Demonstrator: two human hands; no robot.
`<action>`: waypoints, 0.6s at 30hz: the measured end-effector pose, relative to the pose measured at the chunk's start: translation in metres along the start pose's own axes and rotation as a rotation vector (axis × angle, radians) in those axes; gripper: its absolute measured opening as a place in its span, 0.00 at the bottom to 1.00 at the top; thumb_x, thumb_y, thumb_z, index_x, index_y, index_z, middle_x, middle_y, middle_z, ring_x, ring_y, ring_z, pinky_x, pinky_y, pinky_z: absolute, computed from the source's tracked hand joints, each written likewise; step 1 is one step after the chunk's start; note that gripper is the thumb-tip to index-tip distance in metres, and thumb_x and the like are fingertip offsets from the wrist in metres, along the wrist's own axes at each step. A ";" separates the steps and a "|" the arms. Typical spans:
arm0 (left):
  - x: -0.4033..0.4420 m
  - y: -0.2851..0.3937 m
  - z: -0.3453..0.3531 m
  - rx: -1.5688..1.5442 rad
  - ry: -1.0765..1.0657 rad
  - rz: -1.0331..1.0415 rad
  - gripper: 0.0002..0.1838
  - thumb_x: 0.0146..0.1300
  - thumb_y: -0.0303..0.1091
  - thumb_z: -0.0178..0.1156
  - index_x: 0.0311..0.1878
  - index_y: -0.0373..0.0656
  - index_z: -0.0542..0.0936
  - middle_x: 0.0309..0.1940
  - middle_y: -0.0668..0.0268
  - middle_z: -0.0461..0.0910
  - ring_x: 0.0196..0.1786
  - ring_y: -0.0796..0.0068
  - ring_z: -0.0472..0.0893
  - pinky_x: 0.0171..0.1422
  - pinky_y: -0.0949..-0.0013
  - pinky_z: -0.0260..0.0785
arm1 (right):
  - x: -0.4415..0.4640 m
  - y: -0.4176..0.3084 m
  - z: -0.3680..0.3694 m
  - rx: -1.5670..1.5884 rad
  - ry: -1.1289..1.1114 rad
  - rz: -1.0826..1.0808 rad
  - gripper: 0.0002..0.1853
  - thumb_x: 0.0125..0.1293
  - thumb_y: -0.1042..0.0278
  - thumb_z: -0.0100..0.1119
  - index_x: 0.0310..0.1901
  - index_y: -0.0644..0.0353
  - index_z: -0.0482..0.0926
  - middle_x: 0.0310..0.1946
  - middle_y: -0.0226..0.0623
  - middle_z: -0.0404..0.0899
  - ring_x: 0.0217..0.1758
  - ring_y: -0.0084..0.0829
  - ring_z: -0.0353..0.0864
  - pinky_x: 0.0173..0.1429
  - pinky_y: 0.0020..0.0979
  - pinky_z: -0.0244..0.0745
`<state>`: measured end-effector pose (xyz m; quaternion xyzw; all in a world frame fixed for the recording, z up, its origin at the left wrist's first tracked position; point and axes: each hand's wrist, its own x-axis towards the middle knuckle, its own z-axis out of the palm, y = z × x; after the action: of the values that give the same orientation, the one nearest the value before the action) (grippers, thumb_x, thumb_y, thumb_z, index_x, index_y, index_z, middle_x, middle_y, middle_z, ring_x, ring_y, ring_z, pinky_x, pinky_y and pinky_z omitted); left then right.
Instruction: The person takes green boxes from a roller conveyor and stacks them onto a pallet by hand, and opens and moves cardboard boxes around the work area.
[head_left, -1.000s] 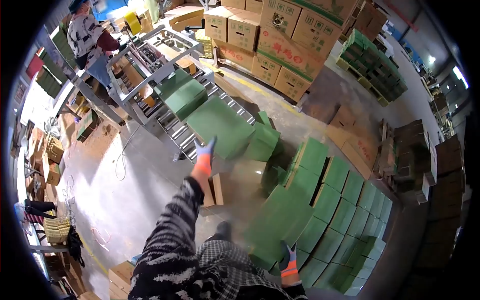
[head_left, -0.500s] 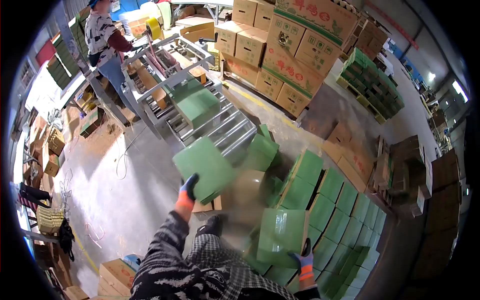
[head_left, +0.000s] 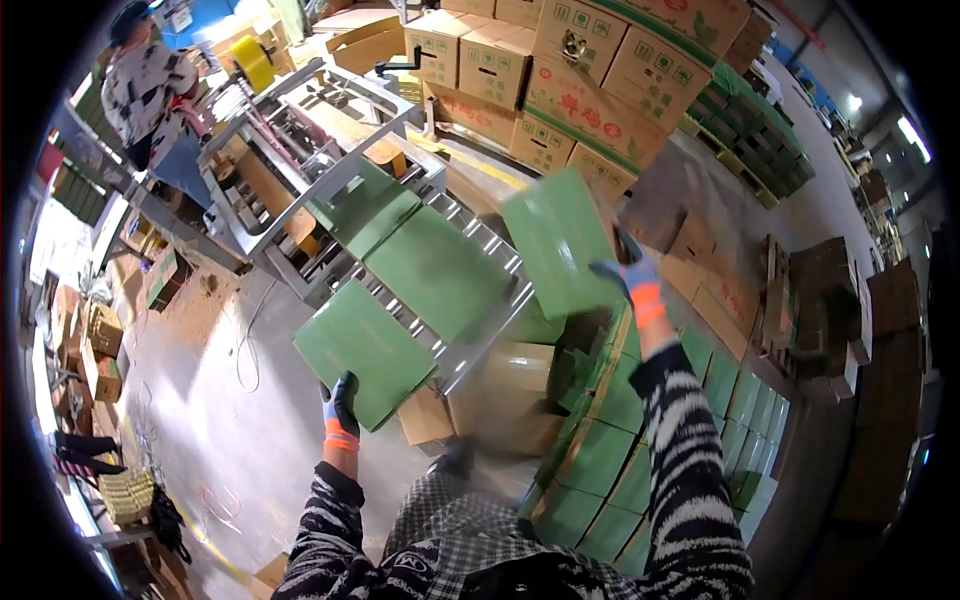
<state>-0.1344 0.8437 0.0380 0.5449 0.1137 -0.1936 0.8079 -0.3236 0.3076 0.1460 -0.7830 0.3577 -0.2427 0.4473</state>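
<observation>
My left hand (head_left: 341,400), in a dark glove with an orange cuff, grips the near edge of a green carton (head_left: 365,352) at the left side of the roller conveyor (head_left: 462,375). My right hand (head_left: 632,277), gloved alike, holds the right side of another green carton (head_left: 560,243), which is tilted at the conveyor's right side. Between them, a green carton (head_left: 440,270) lies on the rollers. Behind it, a further green carton (head_left: 368,207) sits at the frame of the taping machine (head_left: 310,150). The fingers under both held cartons are partly hidden.
Stacked green cartons (head_left: 600,455) stand at my right. A brown carton (head_left: 515,375) is at the conveyor's near end. Tall brown cartons (head_left: 600,105) rise behind it. A person (head_left: 150,90) stands beyond the machine at left. A cable (head_left: 250,350) lies on the floor.
My right hand has lifted its carton from above the stack up to the conveyor's right side. A second green carton now shows on the rollers. The view has shifted.
</observation>
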 end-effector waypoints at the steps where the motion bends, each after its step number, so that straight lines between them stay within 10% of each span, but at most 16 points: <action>1: 0.003 0.001 0.005 0.009 -0.009 -0.012 0.29 0.59 0.26 0.63 0.64 0.45 0.66 0.47 0.66 0.77 0.47 0.73 0.78 0.52 0.69 0.72 | 0.022 -0.014 0.013 -0.024 0.009 -0.003 0.50 0.35 0.53 0.82 0.63 0.63 0.70 0.60 0.39 0.74 0.60 0.31 0.73 0.64 0.31 0.68; 6: 0.005 -0.005 0.017 -0.002 -0.060 -0.110 0.29 0.60 0.29 0.62 0.65 0.46 0.65 0.48 0.67 0.77 0.46 0.73 0.78 0.54 0.68 0.71 | 0.070 -0.028 0.036 0.065 -0.211 0.181 0.50 0.33 0.57 0.83 0.63 0.61 0.71 0.58 0.38 0.76 0.59 0.30 0.75 0.63 0.30 0.69; 10: 0.031 -0.028 -0.043 0.199 -0.078 -0.164 0.22 0.60 0.34 0.63 0.57 0.43 0.72 0.40 0.70 0.78 0.40 0.78 0.76 0.48 0.72 0.69 | 0.001 0.006 0.015 0.323 -0.426 0.425 0.35 0.52 0.62 0.71 0.63 0.57 0.71 0.55 0.35 0.78 0.52 0.27 0.79 0.58 0.29 0.73; 12: 0.043 -0.017 -0.059 0.309 -0.099 -0.248 0.16 0.60 0.34 0.63 0.49 0.41 0.76 0.38 0.71 0.78 0.40 0.79 0.76 0.48 0.72 0.69 | -0.049 0.077 0.004 0.430 -0.401 0.780 0.29 0.57 0.65 0.66 0.61 0.58 0.73 0.51 0.34 0.80 0.48 0.28 0.81 0.55 0.31 0.75; 18: 0.016 0.007 -0.041 0.540 -0.390 -0.275 0.19 0.60 0.33 0.62 0.53 0.39 0.72 0.39 0.66 0.78 0.43 0.75 0.77 0.51 0.70 0.71 | -0.283 0.130 -0.039 0.922 -0.050 0.911 0.21 0.61 0.66 0.62 0.55 0.60 0.77 0.46 0.34 0.82 0.47 0.28 0.82 0.52 0.35 0.77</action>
<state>-0.1159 0.8812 0.0216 0.6711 -0.0256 -0.4241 0.6076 -0.5728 0.4616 0.0340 -0.2856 0.5025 -0.1391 0.8041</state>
